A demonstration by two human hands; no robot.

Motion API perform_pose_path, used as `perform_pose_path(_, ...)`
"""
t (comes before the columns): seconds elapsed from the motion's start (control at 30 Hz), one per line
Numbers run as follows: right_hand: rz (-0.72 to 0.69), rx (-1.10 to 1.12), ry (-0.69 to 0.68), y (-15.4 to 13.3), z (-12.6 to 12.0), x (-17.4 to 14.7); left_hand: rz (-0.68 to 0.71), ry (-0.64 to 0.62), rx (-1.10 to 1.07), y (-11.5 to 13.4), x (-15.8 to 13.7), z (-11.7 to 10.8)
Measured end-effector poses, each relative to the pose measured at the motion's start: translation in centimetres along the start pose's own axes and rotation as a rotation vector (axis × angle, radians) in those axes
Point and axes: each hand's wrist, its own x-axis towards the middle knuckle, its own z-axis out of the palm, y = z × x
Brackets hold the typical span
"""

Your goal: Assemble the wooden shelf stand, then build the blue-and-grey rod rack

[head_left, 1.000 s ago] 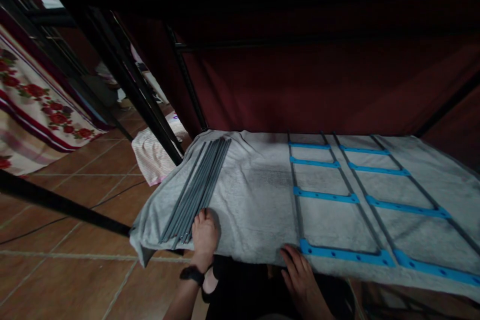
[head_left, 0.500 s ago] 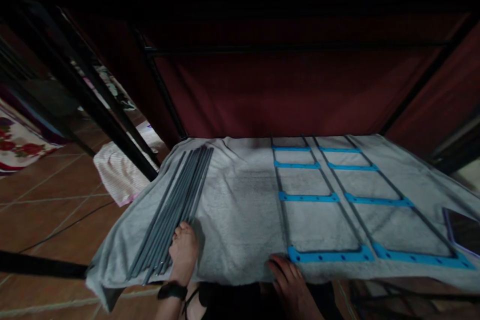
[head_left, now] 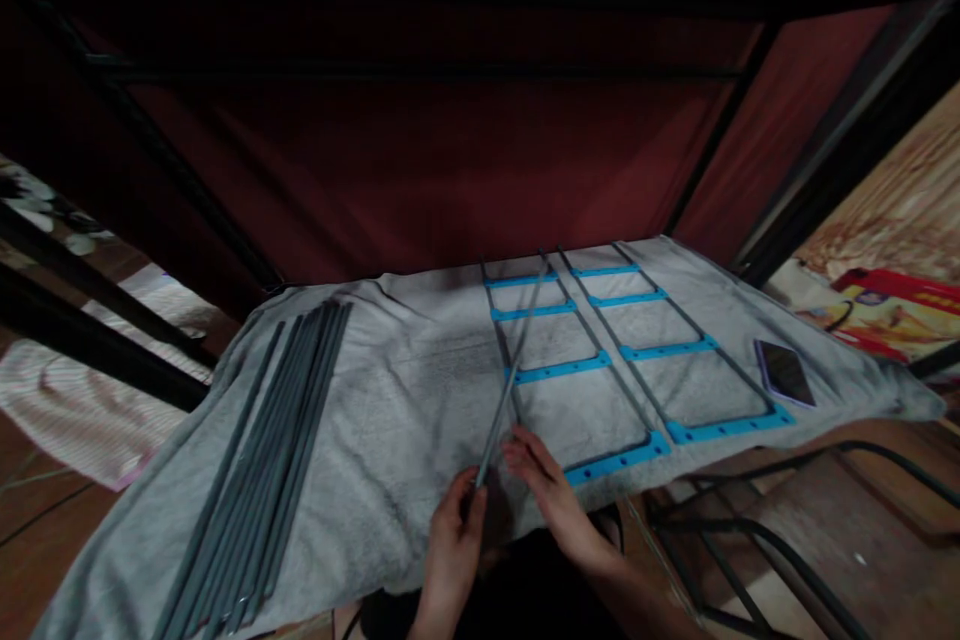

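Note:
My left hand (head_left: pixel 456 530) is closed on the near end of a thin grey rod (head_left: pixel 495 425). The rod slants up and away over a ladder-like frame of grey rods and blue crosspieces (head_left: pixel 562 373). Just right of the rod is my right hand (head_left: pixel 553 492), its fingers stretched out and apart, close to the near left corner of that frame and partly covering it. A second such frame (head_left: pixel 669 350) lies alongside on the right. A bundle of loose grey rods (head_left: pixel 262 460) rests on the left part of the cloth.
A grey cloth (head_left: pixel 405 420) covers the work surface. Toward its right end lies a phone (head_left: pixel 784 372). Dark metal posts (head_left: pixel 180 170) and a dark red panel (head_left: pixel 450 170) enclose the back. A metal-framed chair (head_left: pixel 750 525) stands at the lower right.
My left hand has left the bundle, moving right with one rod. My right hand has risen from the cloth's front edge toward the rod. The view has turned right.

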Motion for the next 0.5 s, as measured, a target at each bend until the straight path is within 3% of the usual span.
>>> perform_pose_path(0.1,0.117,0.309,0.095,-2.7,-0.4,2.6,0.069,-0.167,0.014,1.5,-0.4,2.9)
perform_pose_path(0.23,0.191,0.561,0.178,-5.3,-2.9,6.0,0.123,-0.253,0.013,1.9,0.0,4.0)
perform_pose_path(0.4,0.039,0.648,0.178,-9.9,-6.7,9.8,0.055,-0.070,-0.020,-0.8,2.2,3.2)
perform_pose_path(0.5,-0.097,0.562,0.183,-12.9,-7.6,11.5,0.054,-0.060,-0.004,-2.5,2.9,3.1)
